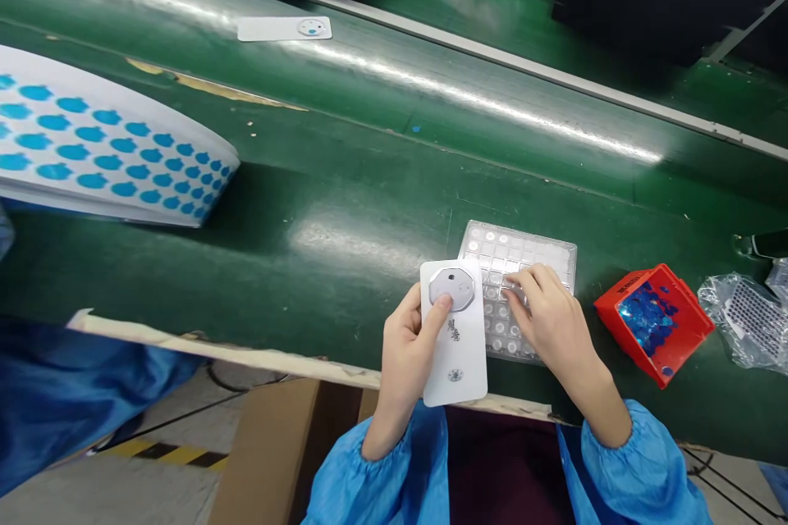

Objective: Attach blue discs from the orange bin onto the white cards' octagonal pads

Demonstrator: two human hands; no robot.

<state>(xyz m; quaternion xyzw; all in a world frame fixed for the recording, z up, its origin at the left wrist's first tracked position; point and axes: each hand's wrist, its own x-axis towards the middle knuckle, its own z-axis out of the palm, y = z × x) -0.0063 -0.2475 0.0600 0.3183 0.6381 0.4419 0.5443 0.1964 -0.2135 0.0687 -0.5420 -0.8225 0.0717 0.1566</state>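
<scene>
Upright in my left hand [410, 344] is a white rectangular panel [456, 357], with a grey octagonal camera-like plate near its top. My left thumb presses on the plate's lower edge. The panel overlaps the left side of a clear plastic tray [542, 250] with rows of small round parts. Over the middle of the tray is my right hand [545, 308], its thumb and index finger close together at one of the pockets. Whatever lies between those fingertips is too small to make out.
A red bin [680, 332] with blue pieces stands right of the tray, beside a clear plastic bag [748, 320]. At left lies a white sheet [80, 135] with blue stickers. Another white panel [271, 29] rests farther back. Blue fabric [80, 394] shows at lower left.
</scene>
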